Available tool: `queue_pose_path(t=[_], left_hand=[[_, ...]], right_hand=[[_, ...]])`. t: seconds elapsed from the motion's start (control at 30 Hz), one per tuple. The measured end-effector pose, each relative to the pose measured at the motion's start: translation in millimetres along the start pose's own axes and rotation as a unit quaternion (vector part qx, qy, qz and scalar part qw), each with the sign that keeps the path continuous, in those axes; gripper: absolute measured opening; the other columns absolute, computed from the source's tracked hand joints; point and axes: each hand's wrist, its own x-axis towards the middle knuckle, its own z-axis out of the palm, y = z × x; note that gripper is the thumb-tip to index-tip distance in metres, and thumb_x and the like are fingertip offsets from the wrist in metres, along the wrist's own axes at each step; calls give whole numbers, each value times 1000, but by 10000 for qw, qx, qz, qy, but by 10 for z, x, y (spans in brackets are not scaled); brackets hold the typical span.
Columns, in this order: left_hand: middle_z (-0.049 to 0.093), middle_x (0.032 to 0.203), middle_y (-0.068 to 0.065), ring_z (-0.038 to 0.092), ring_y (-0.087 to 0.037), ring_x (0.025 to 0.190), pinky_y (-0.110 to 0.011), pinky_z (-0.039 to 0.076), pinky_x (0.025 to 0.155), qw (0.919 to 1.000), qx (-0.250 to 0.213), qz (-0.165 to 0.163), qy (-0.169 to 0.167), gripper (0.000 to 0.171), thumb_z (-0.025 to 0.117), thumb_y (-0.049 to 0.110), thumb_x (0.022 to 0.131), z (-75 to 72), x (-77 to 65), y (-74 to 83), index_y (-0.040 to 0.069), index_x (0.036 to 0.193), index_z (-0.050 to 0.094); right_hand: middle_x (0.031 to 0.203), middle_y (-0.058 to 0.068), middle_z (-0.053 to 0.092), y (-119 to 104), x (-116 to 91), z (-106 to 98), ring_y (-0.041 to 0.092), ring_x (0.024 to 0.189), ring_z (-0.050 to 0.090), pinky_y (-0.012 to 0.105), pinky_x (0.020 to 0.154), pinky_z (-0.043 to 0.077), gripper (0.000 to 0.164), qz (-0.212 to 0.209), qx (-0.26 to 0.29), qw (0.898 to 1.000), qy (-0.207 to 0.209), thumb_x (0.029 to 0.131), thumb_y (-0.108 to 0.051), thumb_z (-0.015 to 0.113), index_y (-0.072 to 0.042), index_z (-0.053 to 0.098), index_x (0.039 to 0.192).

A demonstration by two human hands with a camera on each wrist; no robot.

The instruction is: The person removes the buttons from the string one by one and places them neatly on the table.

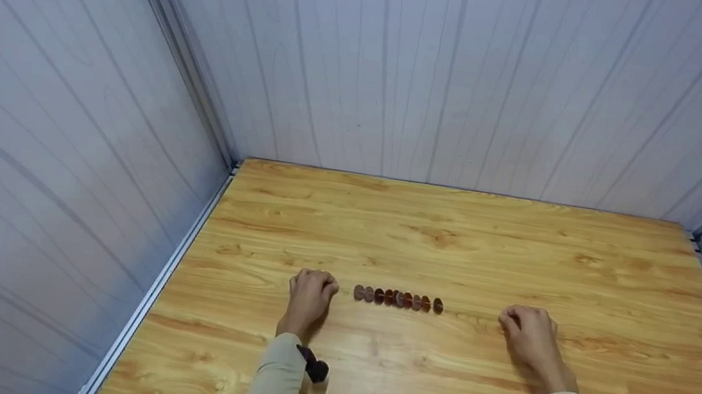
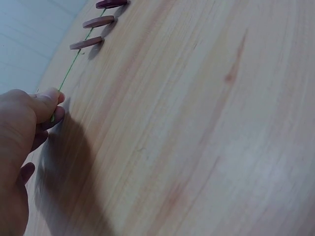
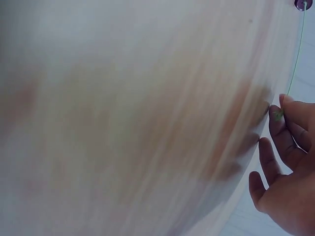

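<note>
A row of thin brown and dark reddish discs (image 1: pixel 407 301) is strung on a green string (image 2: pixel 72 68), between the two hands. The left hand (image 1: pixel 309 295) pinches one end of the string between thumb and finger, left of the row. Far to the right, the right hand (image 1: pixel 531 332) pinches the other end, where a small green tuft shows at its fingertips (image 3: pixel 279 125). The string runs straight from both pinches to the discs. Most discs crowd together on edge; the rightmost disc (image 1: pixel 438 305) stands slightly apart. Their shadows fall on the wood beside them.
The wood-grain table (image 1: pixel 452 251) lies under both hands. Pale panelled walls rise at its back (image 1: pixel 407 82) and left side (image 1: pixel 63 118), with another at the right. A dark wrist device (image 1: pixel 316 370) sticks out beside the left sleeve (image 1: pixel 275 384).
</note>
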Motion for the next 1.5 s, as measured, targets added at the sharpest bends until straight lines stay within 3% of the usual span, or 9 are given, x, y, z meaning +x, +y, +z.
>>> queue_pose_path(t=[0.23,0.57,0.8,0.97,1.07,1.5], left_hand=[[68,91,4,52,-24,106,-53,32,102,10000,-40,11,25,12,61,22,94,-11,-12,14,20,85,68],[68,91,4,53,-24,101,-49,35,98,9997,-223,104,41,11,61,21,95,-18,-11,30,18,87,68],[68,92,1,56,-23,96,-44,44,90,9989,-388,246,82,10,61,17,94,-16,0,37,16,89,69],[67,91,-3,60,-21,91,-38,52,83,9959,-844,306,-58,12,58,13,96,-24,6,40,9,93,69],[67,92,-6,63,-20,89,-36,55,80,9927,-1173,240,-145,13,57,12,96,-28,11,49,6,95,69],[68,94,-7,63,-17,86,-30,55,74,9821,-1853,-203,-263,11,59,9,95,-37,-10,98,5,99,68]], right_hand=[[102,12,67,-16,1,-6,41,109,47,61,89,31,12,-21,42,9999,-161,95,-15,59,-9,69,97],[105,14,62,-32,11,11,39,105,46,61,87,33,10,-35,-17,9997,-254,95,-18,60,-12,68,95],[106,16,61,-47,9,4,40,107,46,62,90,34,9,-95,1,9996,-258,94,-17,61,-11,68,95],[104,14,61,-57,2,9,38,103,47,59,88,36,9,-188,-14,9995,-259,94,-16,61,-11,68,95],[103,13,61,-60,3,10,37,104,48,58,87,36,9,-209,1,9994,-265,94,-16,61,-10,68,95],[109,12,61,-113,-7,-8,38,107,46,62,93,32,12,-108,129,9994,-298,93,-21,63,-11,67,99]])
